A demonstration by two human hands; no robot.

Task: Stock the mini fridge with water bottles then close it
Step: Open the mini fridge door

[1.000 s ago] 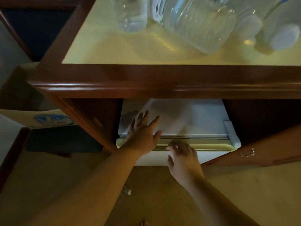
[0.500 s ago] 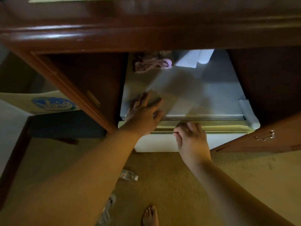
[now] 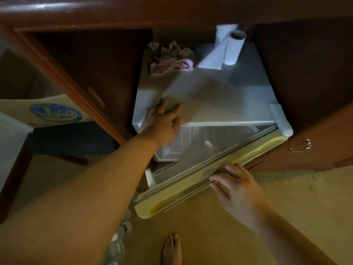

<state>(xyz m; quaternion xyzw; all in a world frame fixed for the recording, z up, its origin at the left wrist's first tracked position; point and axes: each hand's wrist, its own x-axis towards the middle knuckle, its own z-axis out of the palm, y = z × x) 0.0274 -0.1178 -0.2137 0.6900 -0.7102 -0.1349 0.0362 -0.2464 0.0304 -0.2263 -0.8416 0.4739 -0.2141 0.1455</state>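
A white mini fridge (image 3: pixel 219 96) stands inside a dark wooden cabinet (image 3: pixel 95 60). Its door (image 3: pixel 200 180), with a yellowed top edge, is swung partly open toward me, and the lit inside shows through the gap. My left hand (image 3: pixel 162 121) rests with spread fingers on the fridge's front left top corner. My right hand (image 3: pixel 236 186) has its fingers hooked over the door's top edge near the middle. Several clear water bottles (image 3: pixel 118 240) lie on the carpet under my left forearm, partly hidden by it.
On the fridge top at the back sit a white paper roll (image 3: pixel 231 48) and a bunch of dried flowers with pink ribbon (image 3: pixel 170 58). The wooden cabinet door (image 3: pixel 315 148) hangs open at right. A cardboard box (image 3: pixel 51 111) is at left. My bare foot (image 3: pixel 172 249) stands on the carpet.
The fridge door has swung from shut to partly open, pulled by my right hand. My view has dropped lower, and the countertop bottles have left the view. My left hand stayed on the fridge top.
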